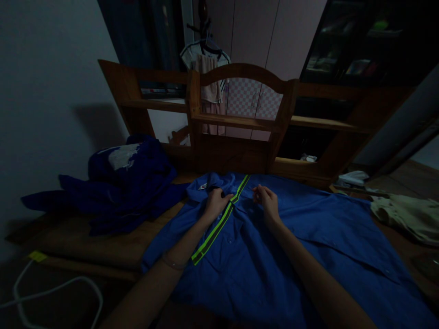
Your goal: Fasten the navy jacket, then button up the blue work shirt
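Most of the wooden platform [103, 249] is covered by a blue shirt [274, 256], spread flat below a wooden headboard [240, 151]. A heap of dark blue clothes [130, 187] is piled just left of it, and a beige garment [408, 217] is laid at the right. The left hand [216, 203] is closed on shirt fabric beside the green stripe [219, 224]; the cloth is pinched near the collar by the right hand [268, 202].

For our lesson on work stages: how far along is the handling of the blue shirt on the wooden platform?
Done: the blue cloth shirt with a neon-green stripe lies spread flat on the wooden platform. In hand: the left hand and right hand grip its front near the collar. Left: it shows no fold yet.
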`<move>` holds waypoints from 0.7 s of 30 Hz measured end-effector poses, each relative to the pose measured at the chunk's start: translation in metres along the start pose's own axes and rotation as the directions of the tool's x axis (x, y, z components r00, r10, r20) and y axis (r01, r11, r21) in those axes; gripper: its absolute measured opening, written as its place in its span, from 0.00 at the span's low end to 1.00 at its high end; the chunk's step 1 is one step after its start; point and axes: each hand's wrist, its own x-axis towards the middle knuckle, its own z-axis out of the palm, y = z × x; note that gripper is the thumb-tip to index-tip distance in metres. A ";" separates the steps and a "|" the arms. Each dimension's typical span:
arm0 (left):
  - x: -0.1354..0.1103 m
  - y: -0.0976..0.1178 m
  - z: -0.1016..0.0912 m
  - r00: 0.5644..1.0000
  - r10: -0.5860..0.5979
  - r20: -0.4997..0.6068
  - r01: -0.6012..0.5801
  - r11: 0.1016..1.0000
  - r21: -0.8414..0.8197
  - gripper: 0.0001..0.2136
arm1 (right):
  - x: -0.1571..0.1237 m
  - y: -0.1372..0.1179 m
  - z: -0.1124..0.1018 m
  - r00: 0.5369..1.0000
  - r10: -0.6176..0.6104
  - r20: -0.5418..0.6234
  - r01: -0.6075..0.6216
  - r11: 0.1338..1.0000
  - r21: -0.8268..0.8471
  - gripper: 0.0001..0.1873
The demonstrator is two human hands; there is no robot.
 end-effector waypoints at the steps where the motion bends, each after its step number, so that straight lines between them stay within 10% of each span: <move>1: -0.001 0.001 0.000 0.999 0.026 -0.020 -0.025 0.998 0.061 0.12 | 0.001 0.000 -0.002 1.000 0.002 -0.012 -0.002 1.000 0.005 0.21; 6: -0.001 0.004 -0.002 0.996 0.071 -0.054 -0.064 0.990 0.126 0.13 | 0.003 0.001 -0.006 0.999 0.025 -0.047 -0.025 1.000 0.009 0.21; 14: 0.010 -0.007 0.000 0.999 -0.050 -0.008 0.046 0.963 -0.266 0.12 | 0.002 -0.001 -0.005 0.999 0.033 -0.043 -0.033 0.999 -0.002 0.21; 21: 0.007 -0.001 0.001 0.990 -0.129 0.062 0.142 0.831 -0.538 0.10 | -0.016 -0.016 0.009 0.943 -0.195 0.270 0.310 0.814 -0.492 0.18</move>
